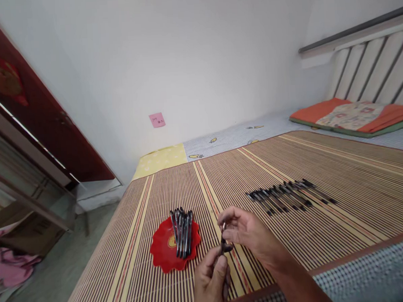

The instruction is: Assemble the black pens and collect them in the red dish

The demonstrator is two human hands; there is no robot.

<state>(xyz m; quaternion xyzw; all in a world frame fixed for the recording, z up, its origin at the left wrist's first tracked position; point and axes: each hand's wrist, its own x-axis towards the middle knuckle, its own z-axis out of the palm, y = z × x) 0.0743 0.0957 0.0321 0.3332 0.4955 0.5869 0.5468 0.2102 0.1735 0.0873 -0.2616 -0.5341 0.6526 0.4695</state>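
Note:
A dark pen (223, 242) stands nearly upright between my two hands above the striped mat. My left hand (211, 279) is closed around its lower part, the thumb pressed along it. At the upper end, the fingertips of my right hand (241, 230) pinch the pen, where a small shiny part shows. Whether the pen is in one piece or in parts is hidden by my fingers. Left of my hands lies a red scalloped plate (159, 248), with several black pens (183, 235) bundled on it. A row of several more black pens (291, 196) lies slantwise on the mat to the right.
The bamboo mat (176, 184) covers a bed against a white wall. Folded orange and patterned bedding (351, 114) lies at the far right, beside a slatted headboard (379, 65). A pink note (157, 120) is on the wall. To the left are a red door (50, 105) and a cardboard box (30, 234).

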